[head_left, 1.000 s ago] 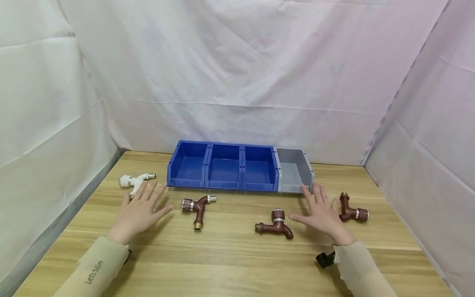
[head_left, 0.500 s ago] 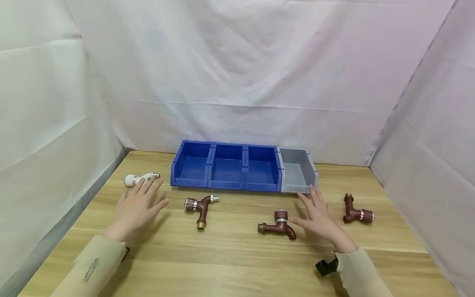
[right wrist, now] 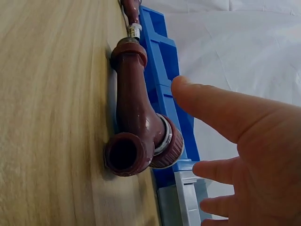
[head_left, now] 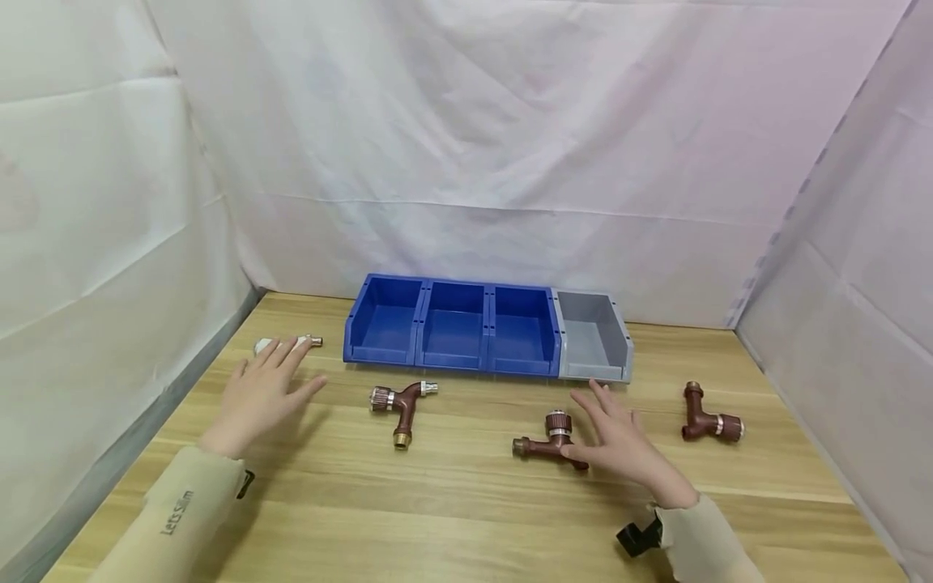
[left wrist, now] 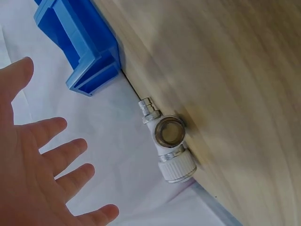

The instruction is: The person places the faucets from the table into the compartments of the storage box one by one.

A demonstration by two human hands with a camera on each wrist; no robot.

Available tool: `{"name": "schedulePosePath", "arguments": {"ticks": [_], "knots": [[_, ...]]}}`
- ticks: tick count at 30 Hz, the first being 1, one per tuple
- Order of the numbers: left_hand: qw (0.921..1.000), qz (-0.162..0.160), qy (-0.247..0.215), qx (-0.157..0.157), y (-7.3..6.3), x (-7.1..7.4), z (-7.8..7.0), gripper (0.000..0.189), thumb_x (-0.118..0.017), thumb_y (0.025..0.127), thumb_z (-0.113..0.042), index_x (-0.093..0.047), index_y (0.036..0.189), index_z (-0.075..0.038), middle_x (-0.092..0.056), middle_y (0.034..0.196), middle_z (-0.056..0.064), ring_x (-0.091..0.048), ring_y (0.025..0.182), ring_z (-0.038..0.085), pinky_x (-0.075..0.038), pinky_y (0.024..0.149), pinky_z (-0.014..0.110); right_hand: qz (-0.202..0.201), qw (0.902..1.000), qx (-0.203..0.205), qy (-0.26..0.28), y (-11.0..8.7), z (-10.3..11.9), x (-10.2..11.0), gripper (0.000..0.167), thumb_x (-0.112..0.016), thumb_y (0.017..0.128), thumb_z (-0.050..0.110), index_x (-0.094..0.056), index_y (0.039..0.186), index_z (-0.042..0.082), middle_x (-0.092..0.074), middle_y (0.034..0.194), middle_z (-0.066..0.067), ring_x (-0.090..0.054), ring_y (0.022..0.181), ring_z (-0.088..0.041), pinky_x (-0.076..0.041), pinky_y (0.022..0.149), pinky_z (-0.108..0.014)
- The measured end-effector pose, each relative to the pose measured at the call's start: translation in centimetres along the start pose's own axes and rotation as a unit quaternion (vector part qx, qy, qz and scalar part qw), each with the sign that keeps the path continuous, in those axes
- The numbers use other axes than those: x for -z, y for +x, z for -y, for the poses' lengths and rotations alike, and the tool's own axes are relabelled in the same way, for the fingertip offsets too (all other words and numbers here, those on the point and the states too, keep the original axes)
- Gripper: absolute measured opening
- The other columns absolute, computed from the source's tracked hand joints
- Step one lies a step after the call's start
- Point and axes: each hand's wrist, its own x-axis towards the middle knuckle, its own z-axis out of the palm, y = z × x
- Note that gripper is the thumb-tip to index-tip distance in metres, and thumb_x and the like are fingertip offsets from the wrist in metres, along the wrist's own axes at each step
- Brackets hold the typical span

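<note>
My left hand (head_left: 257,400), fingers spread, hovers just in front of a white faucet (left wrist: 162,136), partly hiding it in the head view. The left wrist view shows a gap between the fingers and that faucet. Over the spout end of a brown faucet (head_left: 538,447) hangs my right hand (head_left: 619,439), its fingers extended and holding nothing. In the right wrist view the same brown faucet (right wrist: 134,103) lies apart from the thumb. Between the hands is a second brown faucet (head_left: 405,409) with a silver tip. A third brown faucet (head_left: 705,417) lies to the right of my right hand.
Three blue bins (head_left: 452,360) and one grey bin (head_left: 594,374) stand joined in a row at the back of the wooden table (head_left: 408,518). White cloth (head_left: 510,146) hangs behind and on both sides.
My right hand has moved left and nearer me, from beside the right-hand faucet to over the middle-right one. The left hand now covers more of the white faucet. The view has shifted slightly.
</note>
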Motion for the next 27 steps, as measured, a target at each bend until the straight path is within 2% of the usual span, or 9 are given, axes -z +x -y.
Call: {"name": "schedulePosePath", "arguments": {"ticks": [4, 8, 12, 16, 22, 27], "knots": [[1.0, -0.003, 0.003, -0.003, 0.1, -0.3, 0.3, 0.084, -0.04, 0.093, -0.068, -0.03, 0.152, -0.01, -0.029, 0.152, 0.025, -0.021, 0.138, 0.047, -0.012, 0.102, 0.071, -0.006, 0.9999, 0.005, 0.012, 0.3, -0.6, 0.6, 0.088, -0.075, 0.081, 0.046, -0.037, 0.147, 0.001, -0.019, 0.152, -0.031, -0.019, 0.134, -0.057, -0.008, 0.094, -0.08], [0.9998, -0.017, 0.007, -0.002, 0.0, -0.4, 1.1, 0.083, -0.043, 0.093, -0.066, -0.034, 0.15, -0.006, -0.032, 0.15, 0.026, -0.023, 0.137, 0.048, -0.016, 0.101, 0.07, -0.052, 0.9967, -0.021, 0.058, 1.3, -2.2, 1.7, 0.08, -0.072, 0.087, 0.032, -0.033, 0.145, -0.006, -0.023, 0.149, -0.035, -0.025, 0.131, -0.057, -0.02, 0.098, -0.073], [0.9997, -0.024, 0.005, 0.001, -0.2, -0.2, 2.0, 0.079, -0.046, 0.094, -0.062, -0.036, 0.148, -0.005, -0.033, 0.148, 0.028, -0.024, 0.136, 0.05, -0.018, 0.099, 0.071, -0.1, 0.9809, -0.1, 0.133, 2.7, -4.1, 3.0, 0.079, -0.066, 0.093, 0.033, -0.026, 0.148, -0.007, -0.026, 0.149, -0.033, -0.029, 0.132, -0.053, -0.027, 0.102, -0.065], [0.9998, -0.018, 0.0, 0.004, -0.2, -0.1, 2.4, 0.078, -0.046, 0.095, -0.06, -0.034, 0.149, -0.005, -0.033, 0.148, 0.029, -0.022, 0.136, 0.051, -0.018, 0.099, 0.071, -0.116, 0.9602, -0.158, 0.199, 3.6, -5.5, 4.0, 0.084, -0.061, 0.095, 0.04, -0.017, 0.152, -0.003, -0.023, 0.153, -0.028, -0.026, 0.137, -0.047, -0.026, 0.106, -0.06], [1.0, -0.007, -0.001, 0.005, -0.3, -0.1, 2.3, 0.081, -0.043, 0.095, -0.062, -0.033, 0.15, -0.003, -0.031, 0.149, 0.029, -0.022, 0.137, 0.05, -0.016, 0.101, 0.07, -0.118, 0.9389, -0.176, 0.271, 4.4, -6.8, 4.3, 0.083, -0.058, 0.097, 0.037, -0.011, 0.153, -0.003, -0.017, 0.156, -0.026, -0.022, 0.14, -0.045, -0.025, 0.108, -0.055], [1.0, -0.006, -0.004, 0.003, -0.3, -0.3, 2.1, 0.08, -0.044, 0.095, -0.061, -0.034, 0.149, -0.003, -0.031, 0.148, 0.03, -0.022, 0.136, 0.051, -0.016, 0.101, 0.07, -0.11, 0.9345, -0.179, 0.287, 4.8, -7.4, 4.1, 0.082, -0.058, 0.098, 0.034, -0.012, 0.152, -0.005, -0.017, 0.155, -0.027, -0.022, 0.139, -0.045, -0.025, 0.109, -0.055]]}}
